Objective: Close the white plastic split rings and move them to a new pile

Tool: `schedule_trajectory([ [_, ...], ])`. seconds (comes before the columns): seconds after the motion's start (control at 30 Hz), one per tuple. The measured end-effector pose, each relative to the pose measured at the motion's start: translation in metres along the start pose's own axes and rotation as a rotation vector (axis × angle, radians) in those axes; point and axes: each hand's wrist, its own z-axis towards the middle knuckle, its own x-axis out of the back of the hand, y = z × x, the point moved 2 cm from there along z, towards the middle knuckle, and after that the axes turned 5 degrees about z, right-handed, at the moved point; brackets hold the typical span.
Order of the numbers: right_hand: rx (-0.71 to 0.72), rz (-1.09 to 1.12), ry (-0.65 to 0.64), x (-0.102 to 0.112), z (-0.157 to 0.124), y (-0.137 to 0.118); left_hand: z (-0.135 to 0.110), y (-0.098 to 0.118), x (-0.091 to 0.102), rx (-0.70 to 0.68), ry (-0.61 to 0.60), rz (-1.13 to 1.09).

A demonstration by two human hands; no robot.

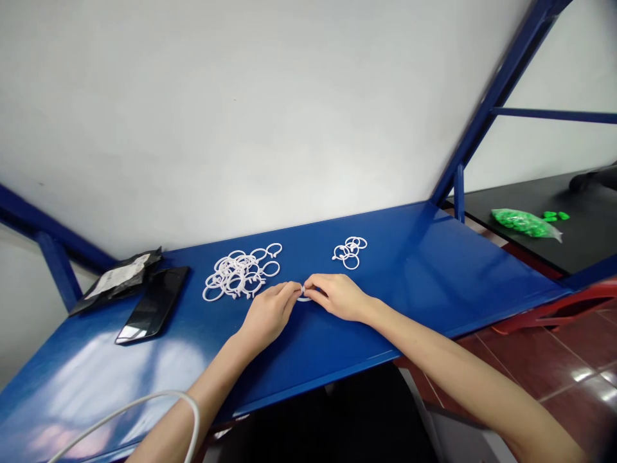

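Observation:
Over the middle of the blue table, my left hand (271,311) and my right hand (339,295) meet at a white plastic ring (304,298). Both hands pinch its top, where a small clasp seems to sit; the fingertips hide most of that part. Left of my left hand lies a heap of similar white rings (236,273) with small knobs, overlapping one another. Beyond my right hand is a smaller cluster of white rings (351,260).
On the left, a dark phone (153,307) lies beside a black plastic package (120,280) with a white label. A white cable (139,400) crosses near my left forearm. Away to the right, a bag of green pieces (523,223) lies on a black table (569,251).

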Motion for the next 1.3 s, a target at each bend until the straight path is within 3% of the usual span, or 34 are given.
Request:
schedule_trajectory([
  [0.43,0.100,-0.110,-0.023,-0.005,-0.004,0.000,-0.002,0.004,-0.001,-0.213,0.067,0.115],
  [0.57,0.045,-0.123,0.030,-0.003,0.002,0.001,0.007,0.002,0.003,-0.157,0.102,0.135],
  [0.7,-0.014,-0.185,0.155,0.010,0.006,0.015,0.013,-0.017,0.008,-0.001,0.200,0.244],
  [0.8,-0.171,-0.336,0.273,0.027,0.006,0.035,0.009,-0.039,0.004,0.121,0.233,0.392],
  [0.9,-0.299,-0.427,0.369,0.041,0.003,0.052,0.006,-0.052,-0.004,0.157,0.200,0.485],
  [1.0,-0.340,-0.437,0.426,0.046,0.000,0.056,0.007,-0.051,-0.006,0.099,0.187,0.502],
  [1.1,-0.294,-0.359,0.433,0.042,0.001,0.049,0.009,-0.038,-0.002,0.007,0.208,0.469],
  [1.2,-0.199,-0.180,0.352,0.029,0.003,0.037,0.009,-0.022,0.004,-0.139,0.223,0.378],
  [1.3,-0.119,0.009,0.213,0.014,0.005,0.026,0.007,-0.009,0.006,-0.275,0.161,0.280],
])
